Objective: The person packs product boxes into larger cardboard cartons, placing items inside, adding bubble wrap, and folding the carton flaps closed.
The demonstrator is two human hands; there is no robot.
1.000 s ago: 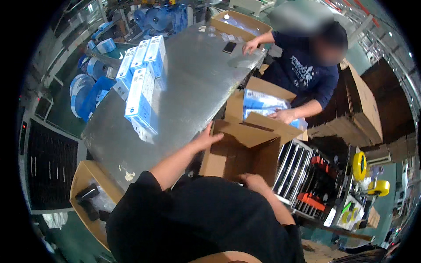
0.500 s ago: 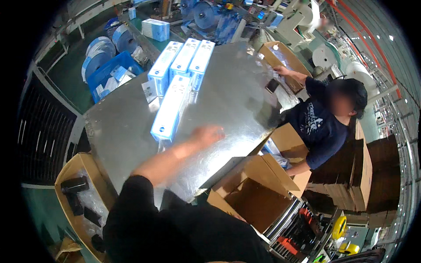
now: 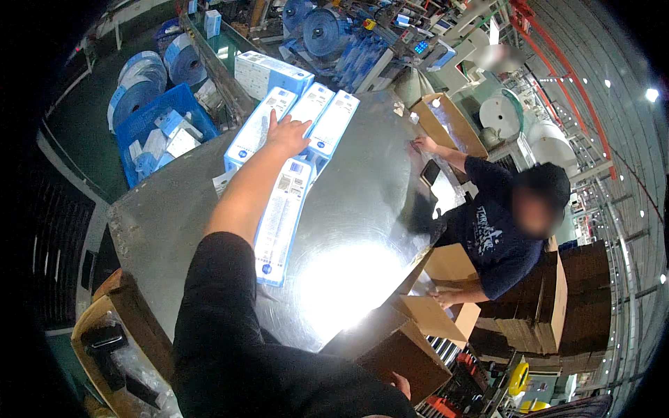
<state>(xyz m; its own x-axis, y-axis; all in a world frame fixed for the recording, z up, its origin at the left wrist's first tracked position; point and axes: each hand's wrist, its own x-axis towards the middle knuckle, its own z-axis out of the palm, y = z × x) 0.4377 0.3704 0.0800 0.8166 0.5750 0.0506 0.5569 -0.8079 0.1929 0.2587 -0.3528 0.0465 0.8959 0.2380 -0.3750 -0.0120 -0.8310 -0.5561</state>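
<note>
Several white and light-blue long boxes lie grouped on the metal table. My left hand reaches over them, its fingers spread on top of the left box and pointing toward the middle box. To their right is another box. A nearer box lies lengthwise beside my left forearm. At the lower right, my right hand shows only a few fingers, closed at the edge of a brown cardboard carton; the rest of this hand is hidden.
Behind the group lies a larger box. A blue crate of smaller boxes stands left of the table. A co-worker on the right reaches into an open carton. Another carton sits at the lower left.
My left hand has moved from over the near part of the table, forward onto the boxes. The carton at my right hand is now tilted, its opening turned from view.
</note>
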